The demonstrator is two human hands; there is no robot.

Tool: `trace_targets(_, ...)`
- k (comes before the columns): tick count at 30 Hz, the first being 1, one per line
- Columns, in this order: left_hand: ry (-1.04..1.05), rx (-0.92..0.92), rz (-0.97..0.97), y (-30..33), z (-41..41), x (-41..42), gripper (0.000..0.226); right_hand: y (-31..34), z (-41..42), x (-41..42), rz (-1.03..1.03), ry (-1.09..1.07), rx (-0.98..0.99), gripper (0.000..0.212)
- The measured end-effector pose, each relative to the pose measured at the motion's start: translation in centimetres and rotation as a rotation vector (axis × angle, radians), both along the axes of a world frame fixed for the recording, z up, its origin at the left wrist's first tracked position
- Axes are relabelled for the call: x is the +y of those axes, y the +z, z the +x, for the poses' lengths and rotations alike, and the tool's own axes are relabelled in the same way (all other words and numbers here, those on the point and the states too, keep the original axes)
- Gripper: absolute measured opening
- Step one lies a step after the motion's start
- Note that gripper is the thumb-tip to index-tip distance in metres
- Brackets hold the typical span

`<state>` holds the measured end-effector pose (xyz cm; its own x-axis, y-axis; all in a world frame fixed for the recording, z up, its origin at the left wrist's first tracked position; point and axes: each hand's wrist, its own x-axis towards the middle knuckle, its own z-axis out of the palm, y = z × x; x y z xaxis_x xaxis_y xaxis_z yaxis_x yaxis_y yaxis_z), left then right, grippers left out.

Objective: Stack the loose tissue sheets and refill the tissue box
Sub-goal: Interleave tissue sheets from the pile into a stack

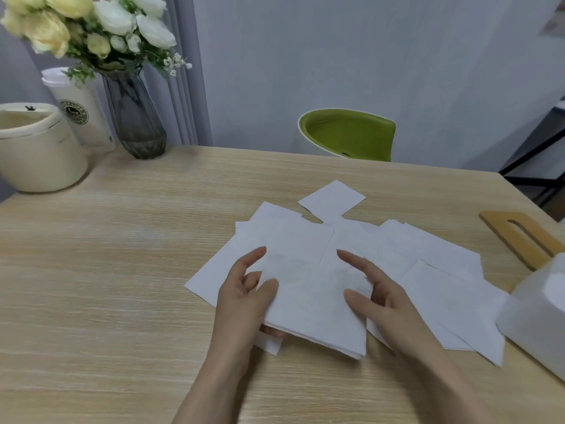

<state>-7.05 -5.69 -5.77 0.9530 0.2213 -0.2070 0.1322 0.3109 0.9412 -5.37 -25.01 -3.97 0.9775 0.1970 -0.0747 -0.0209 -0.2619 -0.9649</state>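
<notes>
Several loose white tissue sheets (434,264) lie scattered over the middle and right of the wooden table (107,270). A small stack of tissue sheets (315,307) is held just above them. My left hand (244,301) grips its left edge, thumb on top and fingers under it. My right hand (382,295) rests on its right side with the thumb on top and the fingers spread. The white tissue box (538,319) stands at the right edge, its top off. Its wooden lid (526,237) with a slot lies behind it.
At the back left stand a cream lidded container (36,148), a white paper cup (82,111) and a dark glass vase (134,120) with flowers. A green chair (348,136) sits beyond the table's far edge. A single tissue (331,200) lies apart at the back.
</notes>
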Motion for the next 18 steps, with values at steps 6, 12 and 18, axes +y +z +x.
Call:
trace_targets(6,0.135,-0.038,0.02,-0.6,0.4,-1.8,0.049,-1.3,-1.1,-0.7,0.066,-0.209,-0.082,0.035)
trace_targets(12,-0.02,-0.031,0.041,0.0,1.2,-4.1,0.039,-1.1,-2.7,-2.9,0.062,-0.421,-0.105,0.022)
trace_targets(18,-0.283,-0.006,0.174,1.0,2.4,-7.7,0.023,0.2,-3.7,-6.6,0.048,-0.608,-0.124,0.019)
